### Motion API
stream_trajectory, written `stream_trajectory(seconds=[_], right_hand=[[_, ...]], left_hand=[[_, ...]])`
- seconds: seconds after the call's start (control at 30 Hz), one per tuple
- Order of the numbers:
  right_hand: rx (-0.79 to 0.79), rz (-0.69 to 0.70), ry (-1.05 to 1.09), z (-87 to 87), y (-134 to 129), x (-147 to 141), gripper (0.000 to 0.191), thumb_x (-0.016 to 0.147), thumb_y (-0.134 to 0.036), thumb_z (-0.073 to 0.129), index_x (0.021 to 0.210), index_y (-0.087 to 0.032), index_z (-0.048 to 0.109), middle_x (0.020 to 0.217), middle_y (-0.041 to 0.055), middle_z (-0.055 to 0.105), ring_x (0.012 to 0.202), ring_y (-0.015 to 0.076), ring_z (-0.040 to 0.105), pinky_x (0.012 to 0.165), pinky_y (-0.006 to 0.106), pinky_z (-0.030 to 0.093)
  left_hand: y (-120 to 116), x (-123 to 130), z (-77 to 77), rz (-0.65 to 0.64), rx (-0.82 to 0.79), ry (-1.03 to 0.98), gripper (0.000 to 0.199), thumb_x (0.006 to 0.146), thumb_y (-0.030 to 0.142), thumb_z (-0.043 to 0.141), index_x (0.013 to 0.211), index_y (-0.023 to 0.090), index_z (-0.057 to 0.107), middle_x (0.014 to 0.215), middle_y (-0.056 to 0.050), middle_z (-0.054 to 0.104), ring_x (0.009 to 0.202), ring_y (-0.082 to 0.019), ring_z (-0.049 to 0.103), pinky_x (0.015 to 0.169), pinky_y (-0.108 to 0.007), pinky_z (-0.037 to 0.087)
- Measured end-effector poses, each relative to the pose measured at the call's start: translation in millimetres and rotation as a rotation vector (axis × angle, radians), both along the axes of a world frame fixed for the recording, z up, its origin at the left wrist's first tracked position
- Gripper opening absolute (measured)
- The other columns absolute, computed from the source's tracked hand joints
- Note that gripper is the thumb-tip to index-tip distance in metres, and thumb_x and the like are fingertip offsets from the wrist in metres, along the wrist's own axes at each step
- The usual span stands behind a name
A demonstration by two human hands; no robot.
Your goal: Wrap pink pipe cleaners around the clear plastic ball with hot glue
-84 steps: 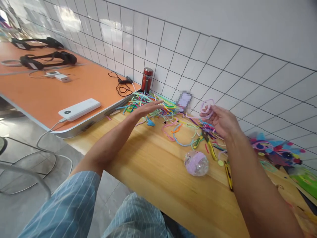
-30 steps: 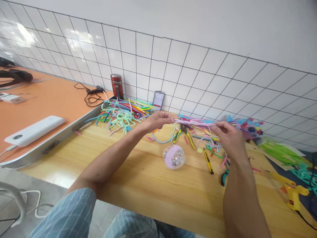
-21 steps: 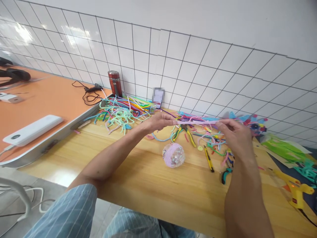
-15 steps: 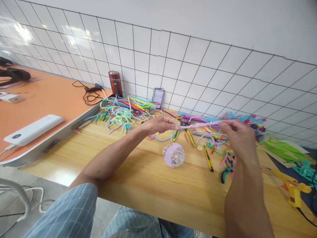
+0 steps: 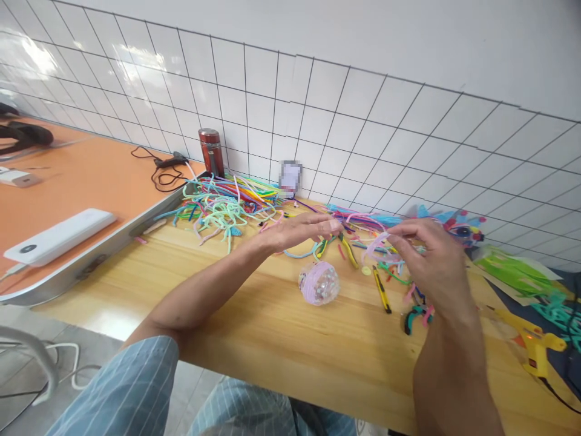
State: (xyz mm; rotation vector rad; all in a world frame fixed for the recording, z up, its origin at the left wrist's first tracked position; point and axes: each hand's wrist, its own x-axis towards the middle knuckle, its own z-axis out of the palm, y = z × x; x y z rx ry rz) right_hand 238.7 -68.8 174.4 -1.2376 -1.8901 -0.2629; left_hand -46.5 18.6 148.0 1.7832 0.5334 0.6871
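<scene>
A pale pink pipe cleaner (image 5: 377, 247) hangs in a loose curve from the fingertips of my right hand (image 5: 429, 251), which pinches one end of it. My left hand (image 5: 306, 232) is held flat over the bench with its fingers stretched out and nothing in them. Below and between the hands, a clear ball (image 5: 320, 283) with lilac strands wrapped round one part rests on the wood; bright bits show inside it. Neither hand touches the ball. Yellow-handled pliers (image 5: 348, 251) and a yellow utility knife (image 5: 382, 290) lie near it.
Piles of coloured pipe cleaners (image 5: 227, 209) lie along the wall by a red flask (image 5: 211, 152) and a phone (image 5: 290, 177). At right are teal-handled pliers (image 5: 411, 319), a yellow glue gun (image 5: 538, 348) and green material (image 5: 515, 269). A white device (image 5: 61, 236) sits on the orange table.
My left hand has let go of its end of the pink pipe cleaner and opened flat. The strand, stretched straight between both hands before, now curls down from my right hand.
</scene>
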Motion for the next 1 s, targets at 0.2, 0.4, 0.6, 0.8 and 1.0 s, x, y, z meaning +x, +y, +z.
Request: stream_trajectory(seconds=[0.2,0.4,0.6,0.8,1.0], right_hand=[[0.089,0.109,-0.045,2.1,-12.4,-27.9,0.006,0.099,-0.024,0.072,0.100,-0.028,0.077,0.099,0.0037,0.079,0.098,0.0238,0.075,0.088,0.040,0.058],[0.130,0.113,0.065,-4.1,-12.5,-38.6,0.006,0.098,-0.022,0.074,0.100,-0.028,0.077,0.098,0.0030,0.078,0.096,0.0219,0.074,0.087,0.040,0.059],[0.120,0.073,0.443,-8.9,-14.3,-45.3,0.034,0.094,-0.036,0.079,0.127,-0.032,0.073,0.147,0.0105,0.063,0.135,0.0311,0.063,0.098,0.050,0.063],[0.000,0.094,0.733,-8.4,-13.4,-43.4,0.048,0.102,-0.066,0.054,0.117,-0.025,0.072,0.116,0.0116,0.074,0.108,0.0296,0.073,0.085,0.047,0.064],[-0.304,0.175,0.746,-16.6,-2.0,-42.5,0.054,0.094,-0.066,0.069,0.131,-0.027,0.068,0.124,0.0110,0.073,0.098,0.0240,0.074,0.072,0.036,0.062]], left_hand=[[-29.5,2.7,16.6,-0.058,0.047,-0.044,0.033,0.096,0.045,0.071,0.117,0.019,0.077,0.107,-0.003,0.076,0.095,-0.015,0.068,0.082,-0.026,0.052],[-36.7,11.4,11.2,-0.260,-0.089,0.039,0.025,0.092,0.041,0.077,0.089,0.017,0.073,0.073,0.003,0.065,0.063,-0.008,0.061,0.062,-0.021,0.050],[-32.7,14.5,9.5,-0.101,-0.328,-0.281,0.047,0.080,0.057,0.089,0.086,0.014,0.070,0.079,0.000,0.072,0.061,-0.007,0.066,0.058,-0.022,0.054],[-20.6,16.1,6.2,0.068,-0.470,-0.573,0.041,0.079,0.044,0.094,0.089,0.012,0.071,0.082,0.000,0.075,0.066,-0.008,0.072,0.061,-0.020,0.058],[-19.4,17.0,7.0,0.011,-0.643,-0.589,0.019,0.093,0.026,0.082,0.091,0.010,0.071,0.080,-0.001,0.076,0.062,-0.008,0.073,0.059,-0.019,0.061]])
